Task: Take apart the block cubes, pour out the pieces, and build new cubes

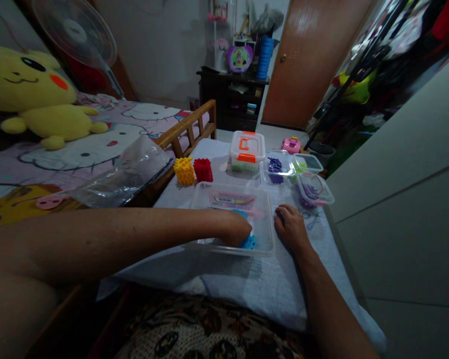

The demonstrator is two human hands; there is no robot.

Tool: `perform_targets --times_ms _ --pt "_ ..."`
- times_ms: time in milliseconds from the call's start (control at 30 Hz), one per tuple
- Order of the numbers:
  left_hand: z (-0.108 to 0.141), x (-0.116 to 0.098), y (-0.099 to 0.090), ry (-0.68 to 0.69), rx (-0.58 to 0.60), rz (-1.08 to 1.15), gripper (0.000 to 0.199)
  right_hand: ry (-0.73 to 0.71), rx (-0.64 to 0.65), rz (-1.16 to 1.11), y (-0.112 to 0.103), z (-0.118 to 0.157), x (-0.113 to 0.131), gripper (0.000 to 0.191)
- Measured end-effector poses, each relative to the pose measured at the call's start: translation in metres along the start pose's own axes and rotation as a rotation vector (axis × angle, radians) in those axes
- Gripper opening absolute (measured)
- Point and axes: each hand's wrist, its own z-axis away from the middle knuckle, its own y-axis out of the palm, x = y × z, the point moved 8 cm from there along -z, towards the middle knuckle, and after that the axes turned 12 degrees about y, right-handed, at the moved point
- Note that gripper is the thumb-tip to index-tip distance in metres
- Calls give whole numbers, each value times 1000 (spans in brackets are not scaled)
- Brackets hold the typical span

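We seem to be handling the blue pieces (249,243) inside the clear tub (266,219), left hand (239,229) among them (fingers hidden: grip untellable); lifting would call for firm hold. Our right hand (292,227) curls just right, contents unclear.

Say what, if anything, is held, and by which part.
Left hand is at the blue pieces in the clear box; any hold is hidden from view. Right hand holds nothing visible.

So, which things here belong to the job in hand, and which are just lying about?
Likely part of the job: clear rectangular plastic box; bright blue plastic pieces, by the left hand; yellow plastic cluster; red plastic cluster.

Apparently just lying about: yellow plush toy; pale round fan.
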Motion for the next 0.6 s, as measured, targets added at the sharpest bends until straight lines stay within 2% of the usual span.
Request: perform_targets --times_ms 300,467,600 --pt "-18 1 -8 16 -36 -59 28 11 6 -10 -2 -1 1 23" --pt "-22 2 -14 -56 -64 -39 23 22 4 -6 -1 -1 1 23" --pt "-23 2 -14 -81 -82 -46 28 21 -4 -11 -1 -1 0 22"
